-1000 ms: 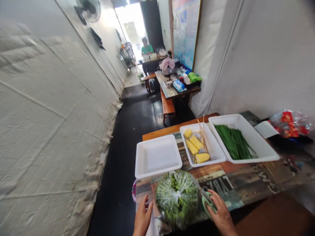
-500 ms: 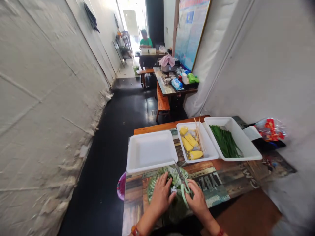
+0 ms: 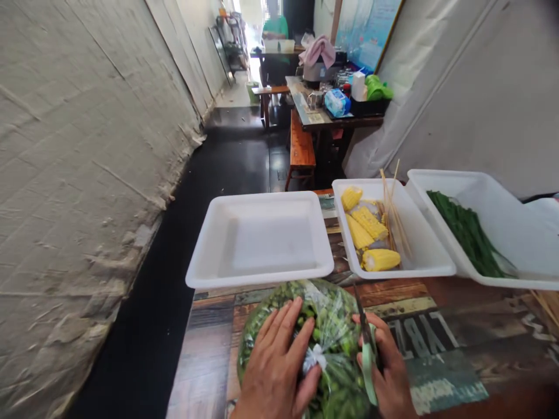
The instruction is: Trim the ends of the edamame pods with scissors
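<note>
A clear plastic bag (image 3: pixel 334 308) full of small green vegetables sits on the wooden table (image 3: pixel 209 343); their exact kind is hard to make out. Its top is gathered into a whitish knot (image 3: pixel 315 356). My left hand (image 3: pixel 277 361) rests flat on the bag's left side, fingers stretched out, thumb close to the knot. In my right hand (image 3: pixel 386 364) is a pair of scissors (image 3: pixel 369 364) with pale green handles, held at the bag's right side. The dark blades point away from me, toward the trays.
Behind the bag stands a bare white tray (image 3: pixel 262 279). Right of it, another tray (image 3: pixel 419 270) holds corn pieces (image 3: pixel 369 224) and wooden skewers (image 3: pixel 395 218); a third holds long green leaves (image 3: pixel 469 233). Farther off are a bench (image 3: pixel 301 139), a cluttered table (image 3: pixel 314 119) and a seated person (image 3: pixel 276 28).
The view has come closer to the table, so bag and trays look larger. The scissors, earlier slanting up to the left, now stand steeper at the bag's right side. My left hand stays on the bag.
</note>
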{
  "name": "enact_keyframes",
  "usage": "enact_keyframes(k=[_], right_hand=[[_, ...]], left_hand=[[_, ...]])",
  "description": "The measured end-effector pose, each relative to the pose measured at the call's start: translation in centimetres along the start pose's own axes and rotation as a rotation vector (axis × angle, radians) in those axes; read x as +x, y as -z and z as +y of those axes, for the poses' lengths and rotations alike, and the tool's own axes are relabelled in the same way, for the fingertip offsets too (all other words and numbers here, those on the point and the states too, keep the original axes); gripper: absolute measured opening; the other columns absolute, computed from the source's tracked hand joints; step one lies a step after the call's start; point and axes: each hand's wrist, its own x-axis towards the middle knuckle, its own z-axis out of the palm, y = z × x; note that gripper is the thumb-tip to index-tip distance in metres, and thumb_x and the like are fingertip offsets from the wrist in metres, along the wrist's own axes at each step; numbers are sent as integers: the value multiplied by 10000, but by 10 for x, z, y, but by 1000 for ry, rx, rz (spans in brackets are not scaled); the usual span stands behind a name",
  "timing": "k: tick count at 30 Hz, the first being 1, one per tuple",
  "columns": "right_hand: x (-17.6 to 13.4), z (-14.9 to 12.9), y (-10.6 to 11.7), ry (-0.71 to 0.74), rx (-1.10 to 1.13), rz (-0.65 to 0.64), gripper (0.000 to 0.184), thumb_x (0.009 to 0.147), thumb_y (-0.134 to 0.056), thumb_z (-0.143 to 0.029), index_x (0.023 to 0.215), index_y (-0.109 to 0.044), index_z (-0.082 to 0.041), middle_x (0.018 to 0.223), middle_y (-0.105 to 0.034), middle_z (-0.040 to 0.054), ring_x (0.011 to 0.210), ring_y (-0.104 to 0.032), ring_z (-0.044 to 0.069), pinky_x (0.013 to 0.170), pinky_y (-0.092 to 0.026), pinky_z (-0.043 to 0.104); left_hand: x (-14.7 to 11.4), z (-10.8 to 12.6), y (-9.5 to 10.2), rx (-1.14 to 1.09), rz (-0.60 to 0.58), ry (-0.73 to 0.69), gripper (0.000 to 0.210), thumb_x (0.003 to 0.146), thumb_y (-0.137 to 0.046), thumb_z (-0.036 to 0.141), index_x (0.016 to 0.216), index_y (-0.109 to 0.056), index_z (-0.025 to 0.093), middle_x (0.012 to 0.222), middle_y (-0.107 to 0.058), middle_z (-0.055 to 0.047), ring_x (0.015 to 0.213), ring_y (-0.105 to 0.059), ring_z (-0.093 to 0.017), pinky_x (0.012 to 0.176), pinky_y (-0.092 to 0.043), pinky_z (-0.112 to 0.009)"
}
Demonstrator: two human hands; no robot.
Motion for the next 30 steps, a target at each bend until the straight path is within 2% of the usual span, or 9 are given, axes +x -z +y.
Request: enact_keyframes(k=[3,6,11,15,21,23,26,28,30], right_hand=[[-7,11,-2,3,87,16,217,911,-530,-268,1116,-598,-248,1251,-599,100,1184,-560,266,986,-477,405],[-8,12,3,106,146,35,229,915,-536,-275,1126,-617,-239,1269,-598,108,1204,-558,262,1017,-465,419],[-21,13,30,240,110,70,219,910,-560,-301,1083,-664,-215,1262,-630,123,1190,-584,262,1029,-466,435],[-44,51,61,257,-24,160,216,870,-606,-358,1004,-682,-207,1202,-656,138,1098,-630,278,983,-493,459],[-55,110,103,271,-291,146,331,850,-576,-479,937,-691,-181,1197,-649,171,1102,-617,334,980,-470,540],[-50,106,113,315,-347,152,346,870,-557,-489,969,-688,-184,1229,-630,173,1136,-591,342,987,-453,554],[-41,74,115,360,-325,171,285,916,-521,-441,980,-673,-209,1208,-640,139,1134,-586,316,988,-444,532],[-33,39,105,397,-216,124,230,937,-514,-385,1007,-663,-223,1176,-653,110,1112,-599,273,990,-456,479],[-22,2,85,467,-134,-8,194,942,-526,-329,1045,-662,-236,1148,-663,86,1087,-607,236,974,-473,422]], left_hand=[[-6,6,-6,27,24,13,497,844,-576,286,1330,-550,188,1507,-430,-155,1331,-470,-324,1046,-451,-492],[-10,14,-9,22,56,40,458,873,-559,311,1315,-562,192,1483,-465,-148,1321,-483,-314,1055,-444,-501],[-18,25,-10,-6,98,75,409,882,-575,331,1268,-610,203,1451,-504,-143,1311,-493,-312,1080,-415,-523],[-29,33,-17,-85,191,144,370,871,-607,316,1219,-641,197,1442,-512,-143,1329,-475,-306,1099,-395,-522],[-38,46,-24,-210,316,201,277,820,-633,218,1091,-689,216,1361,-587,-115,1310,-494,-298,1112,-371,-530],[-40,45,-25,-302,337,211,273,829,-584,182,1083,-683,209,1333,-609,-114,1271,-535,-275,1095,-397,-506],[-43,40,-25,-427,409,245,295,836,-511,141,1080,-668,193,1267,-652,-112,1206,-586,-241,1070,-426,-475],[-46,36,-27,-474,471,276,304,822,-503,128,1074,-662,190,1228,-671,-106,1176,-603,-231,1066,-428,-464],[-47,33,-28,-505,518,301,312,800,-510,114,1063,-659,191,1209,-677,-98,1162,-609,-225,1064,-428,-451]])
